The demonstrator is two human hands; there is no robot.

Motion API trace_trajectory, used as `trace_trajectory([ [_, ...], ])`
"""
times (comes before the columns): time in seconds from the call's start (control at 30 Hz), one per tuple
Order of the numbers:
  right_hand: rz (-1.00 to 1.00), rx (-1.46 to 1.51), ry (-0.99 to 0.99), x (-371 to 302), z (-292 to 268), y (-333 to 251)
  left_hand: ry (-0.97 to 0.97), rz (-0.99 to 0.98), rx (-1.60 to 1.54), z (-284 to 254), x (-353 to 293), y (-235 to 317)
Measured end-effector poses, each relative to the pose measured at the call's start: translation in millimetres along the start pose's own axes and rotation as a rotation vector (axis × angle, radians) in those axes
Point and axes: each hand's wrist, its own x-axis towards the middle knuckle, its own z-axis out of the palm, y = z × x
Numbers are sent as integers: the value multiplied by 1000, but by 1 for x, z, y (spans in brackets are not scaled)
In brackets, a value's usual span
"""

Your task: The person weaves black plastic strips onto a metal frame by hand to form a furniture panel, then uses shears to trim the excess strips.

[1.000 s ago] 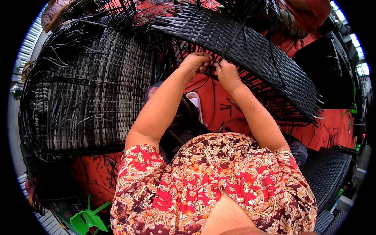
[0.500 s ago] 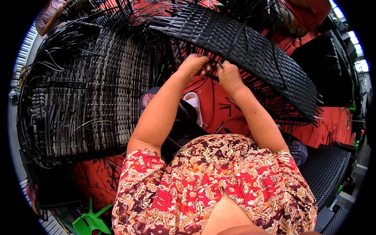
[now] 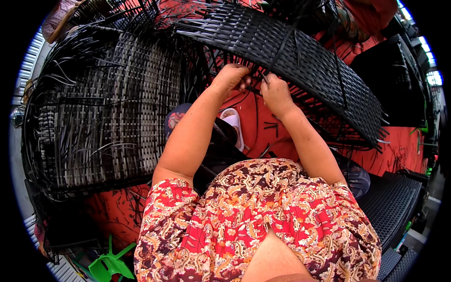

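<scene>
A long woven panel [image 3: 305, 58] of black plastic strips slants across the upper middle, with loose strip ends along its edges. At its near lower edge my left hand [image 3: 232, 78] is closed, fingers curled among the dark strips; what it pinches is mostly hidden. Just to its right, my right hand [image 3: 277, 94] is also closed, gripping a dark plastic strip [image 3: 265, 78] between thumb and fingers. The strip's end sticks out toward the panel edge.
At left stands a large grey-and-black woven piece [image 3: 127, 108] with loose strips. Strip scraps lie on the red floor [image 3: 270, 115] near a white sandal [image 3: 232, 120]. A green plastic object [image 3: 110, 265] is at lower left, a black woven surface [image 3: 392, 202] at lower right. Another person's clothing [image 3: 373, 14] shows at the top right.
Both hands stay close together at the panel edge. My right hand and its strip have turned slightly; the rest of the scene shifts only a little.
</scene>
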Motion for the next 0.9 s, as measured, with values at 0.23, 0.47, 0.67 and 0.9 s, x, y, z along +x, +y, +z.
trace_trajectory([
  [0.23, 87, -89, -63, 11, -3, -13, -40, -71, -128, 3, 2, 2],
  [0.47, -86, -100, 12, 6, -1, -12, 125, 125, -394, 7, -11, -6],
  [0.67, -165, 187, 75, -10, -5, -44, 220, 324, -560, -2, -28, -9],
  [0.9, -2, 252, -105, 24, 13, -37, 234, 268, -362, -8, -29, -5],
])
